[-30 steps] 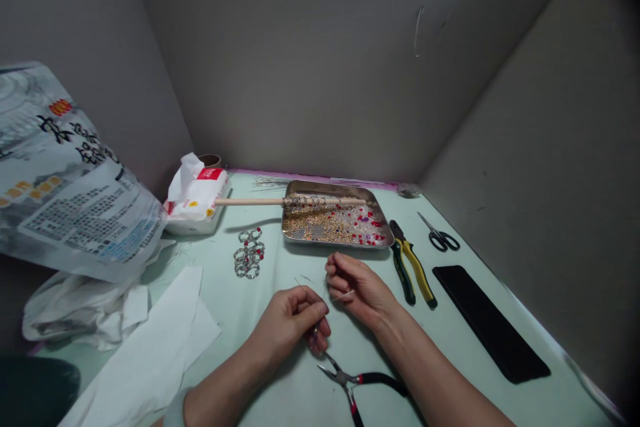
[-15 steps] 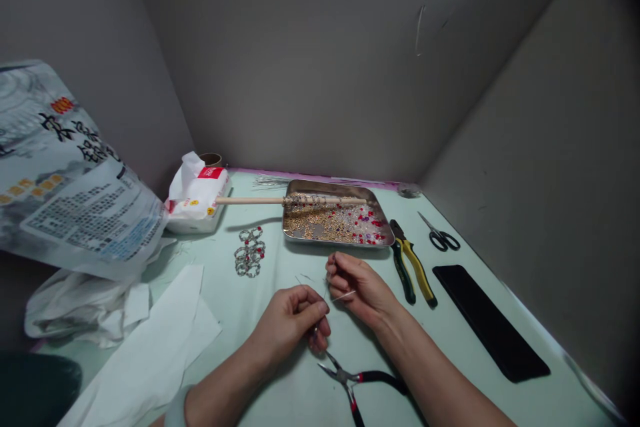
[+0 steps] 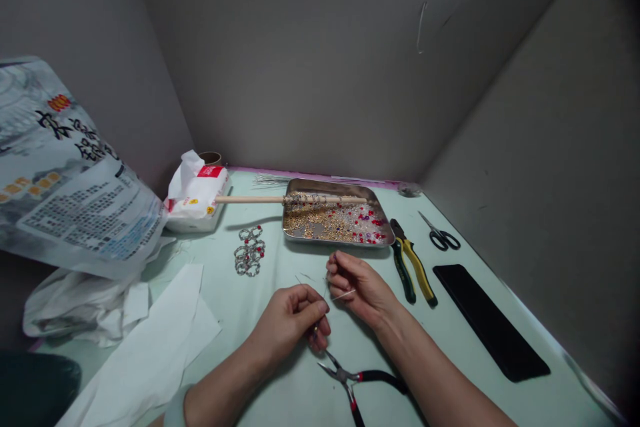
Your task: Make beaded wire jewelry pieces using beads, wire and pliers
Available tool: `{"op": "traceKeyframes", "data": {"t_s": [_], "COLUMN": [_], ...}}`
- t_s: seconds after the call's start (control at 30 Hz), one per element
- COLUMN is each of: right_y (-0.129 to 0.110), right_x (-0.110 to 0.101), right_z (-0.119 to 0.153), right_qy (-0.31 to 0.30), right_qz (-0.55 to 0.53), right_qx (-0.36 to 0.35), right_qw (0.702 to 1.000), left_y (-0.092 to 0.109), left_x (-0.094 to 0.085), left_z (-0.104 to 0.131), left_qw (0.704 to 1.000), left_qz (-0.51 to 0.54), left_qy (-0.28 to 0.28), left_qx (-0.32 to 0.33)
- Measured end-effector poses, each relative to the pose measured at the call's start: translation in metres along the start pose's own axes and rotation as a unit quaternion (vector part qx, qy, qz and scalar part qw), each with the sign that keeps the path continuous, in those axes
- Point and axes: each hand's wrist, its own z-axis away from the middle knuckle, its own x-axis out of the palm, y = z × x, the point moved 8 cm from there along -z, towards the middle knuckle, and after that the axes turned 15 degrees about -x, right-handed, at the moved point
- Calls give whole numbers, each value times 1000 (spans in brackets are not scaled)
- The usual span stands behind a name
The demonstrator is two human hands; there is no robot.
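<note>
Near centre, over the pale-green cloth tabletop [image 3: 270, 253], the left hand [image 3: 300, 317] pinches thin silvery wire [image 3: 344, 295]; just right, the right hand [image 3: 357, 283] curls, hold unclear; farther, a rectangular steel bead tray [image 3: 335, 243].

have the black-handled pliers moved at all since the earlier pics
No. Judged against the metal tray, the black-handled pliers show no visible shift; they lie in the same spot, jaws apart.
</note>
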Motion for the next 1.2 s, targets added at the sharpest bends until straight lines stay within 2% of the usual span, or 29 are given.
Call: {"op": "traceKeyframes", "data": {"t_s": [0.5,1.2], "right_y": [-8,-10], "right_x": [-2,0], "right_z": [-2,0], "right_qy": [-16,-19], "right_qz": [56,40], "right_qx": [-38,-36], "right_qw": [998,998], "left_y": [1,1], "left_x": [0,0], "left_z": [0,1], "left_qw": [1000,1000], "left_qz": [-3,4], "left_qy": [0,3], "left_qx": [-1,-2]}}
